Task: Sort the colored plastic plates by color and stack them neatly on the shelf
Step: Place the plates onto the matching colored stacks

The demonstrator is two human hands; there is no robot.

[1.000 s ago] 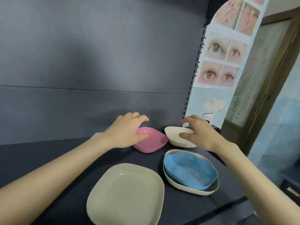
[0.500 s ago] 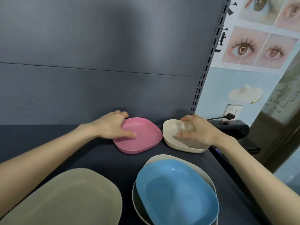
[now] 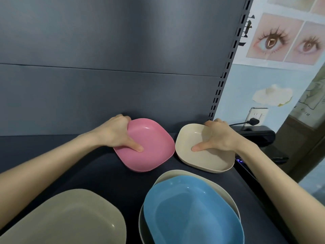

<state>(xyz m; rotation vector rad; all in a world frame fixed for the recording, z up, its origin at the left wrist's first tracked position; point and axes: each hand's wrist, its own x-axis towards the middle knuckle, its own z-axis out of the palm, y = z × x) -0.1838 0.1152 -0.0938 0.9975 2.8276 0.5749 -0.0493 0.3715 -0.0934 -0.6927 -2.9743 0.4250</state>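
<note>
Looking down at the dark shelf (image 3: 109,171) from its front edge, we meet first an olive plate (image 3: 70,219) lying flat at the front left corner. Toward the front right, a blue plate (image 3: 190,212) sits nested inside a large cream plate (image 3: 227,196), whose rim shows around the blue one's far and right sides.

Further back, near the rear edge, two smaller plates lie side by side, close but apart. The left hand (image 3: 115,133) pinches the pink plate (image 3: 153,148) at its far left corner, thumb pressed inside the dish and fingers curled behind the rim. The plate spreads rightward and toward us from that hand. The right hand (image 3: 221,136) pinches the small cream plate (image 3: 209,157) at its far right corner in the same way, and this plate extends leftward and toward us. We cannot tell whether either plate is lifted off the shelf.

We judge the key relation to be this: the large cream plate lies straight toward the front edge from the right hand, the nearer hand. The blue plate covers it, so stacking cream on cream likely calls for moving the blue one first.
</note>
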